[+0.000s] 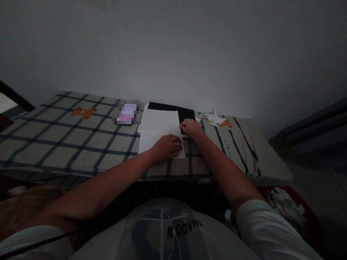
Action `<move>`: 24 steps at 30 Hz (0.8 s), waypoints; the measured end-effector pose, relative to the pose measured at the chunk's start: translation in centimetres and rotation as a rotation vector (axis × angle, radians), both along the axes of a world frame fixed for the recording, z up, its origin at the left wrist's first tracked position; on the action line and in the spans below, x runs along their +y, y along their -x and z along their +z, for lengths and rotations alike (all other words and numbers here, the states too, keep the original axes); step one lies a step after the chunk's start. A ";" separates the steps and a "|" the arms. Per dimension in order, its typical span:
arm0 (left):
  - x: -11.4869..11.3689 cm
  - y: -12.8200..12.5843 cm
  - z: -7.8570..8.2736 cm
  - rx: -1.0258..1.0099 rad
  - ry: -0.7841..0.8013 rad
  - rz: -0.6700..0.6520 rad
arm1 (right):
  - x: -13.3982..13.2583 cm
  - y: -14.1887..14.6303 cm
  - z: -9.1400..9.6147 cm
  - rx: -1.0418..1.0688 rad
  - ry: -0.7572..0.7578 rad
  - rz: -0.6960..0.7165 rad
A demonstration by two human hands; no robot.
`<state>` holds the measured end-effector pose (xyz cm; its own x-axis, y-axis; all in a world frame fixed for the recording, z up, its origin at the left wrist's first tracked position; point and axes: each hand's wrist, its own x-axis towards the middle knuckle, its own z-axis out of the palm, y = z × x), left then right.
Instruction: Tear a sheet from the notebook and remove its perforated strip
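Note:
A white sheet of paper (159,124) lies on the checked tablecloth, its upper right part over a black flat sheet or board (170,107). My left hand (168,147) rests on the paper near its lower right corner, fingers laid over the surface and slightly bent. At the paper's right edge, my right hand (192,128) is closed, with thumb and finger pinched at that edge. Other white sheet edges show at the left, under the top sheet. The fingertips of the right hand are small and dim.
A phone-like object (127,112), blurred out, lies left of the paper. White paper scraps (214,118) lie to the right. The checked cloth (108,144) covers the table, which stands against a wall. Below on the right, a red bin (311,213) holds crumpled pale stuff.

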<state>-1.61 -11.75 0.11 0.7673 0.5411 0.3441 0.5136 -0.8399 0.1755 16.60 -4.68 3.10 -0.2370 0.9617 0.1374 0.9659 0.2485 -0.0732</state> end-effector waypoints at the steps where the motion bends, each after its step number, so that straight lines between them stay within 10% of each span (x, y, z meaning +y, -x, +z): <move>1: 0.0 0.0 0.0 0.001 0.002 0.002 | 0.3 0.0 0.0 0.007 -0.002 0.008; 24: -0.4 0.3 -0.3 0.102 0.004 0.231 | 7.3 2.0 -1.4 0.113 -0.032 -0.182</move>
